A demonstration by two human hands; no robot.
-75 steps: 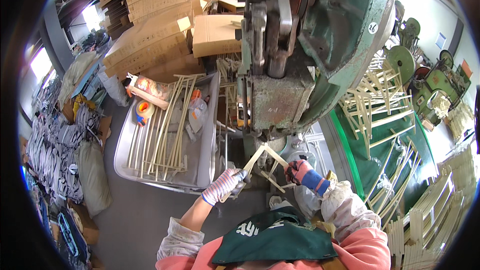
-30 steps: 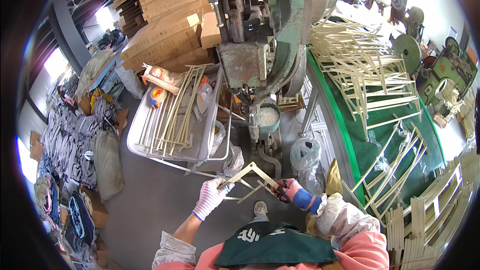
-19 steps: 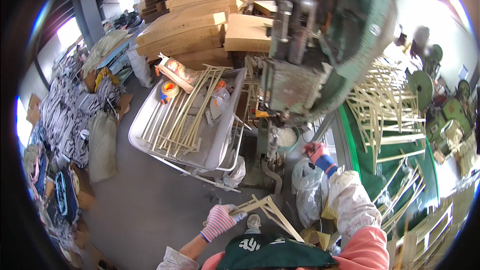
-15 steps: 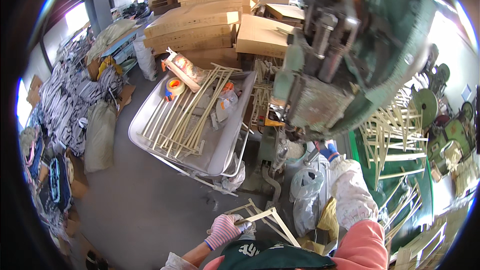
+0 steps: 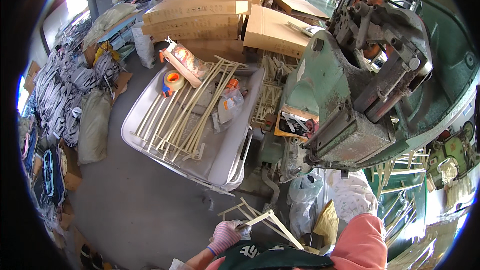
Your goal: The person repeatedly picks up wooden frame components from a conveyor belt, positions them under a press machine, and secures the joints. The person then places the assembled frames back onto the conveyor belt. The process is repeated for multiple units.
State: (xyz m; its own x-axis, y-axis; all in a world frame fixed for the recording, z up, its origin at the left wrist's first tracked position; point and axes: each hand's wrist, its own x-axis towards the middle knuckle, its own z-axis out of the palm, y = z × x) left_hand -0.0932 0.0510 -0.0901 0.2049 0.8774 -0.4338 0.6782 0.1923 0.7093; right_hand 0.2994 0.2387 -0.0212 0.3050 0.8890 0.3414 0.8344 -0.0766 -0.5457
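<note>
My left hand (image 5: 226, 236), in a pink-and-white striped glove, is closed on a light wooden frame (image 5: 281, 230) at the lower middle. Thin strips of this frame meet at angled joints, and it leans across the front of my dark apron (image 5: 260, 257). My right arm, in a pale patterned sleeve cover (image 5: 354, 197) over a pink sleeve, reaches up toward the green machine (image 5: 320, 77). The machine's heavy metal head (image 5: 350, 137) hides my right hand, so its fingers and anything in them cannot be seen.
A grey-white tub (image 5: 131, 125) holds long wooden strips, a tape roll (image 5: 173, 81) and a plastic bag (image 5: 230, 107). Cardboard boxes (image 5: 200, 15) are stacked behind it. Clear plastic bags (image 5: 302, 205) hang by the machine. More wooden pieces (image 5: 400, 172) lie at right on a green surface.
The view has shifted, and the machine head now appears lower and sharper. My right hand, partly visible in blue beside the machine before, is now hidden behind it. My left hand still holds the frame.
</note>
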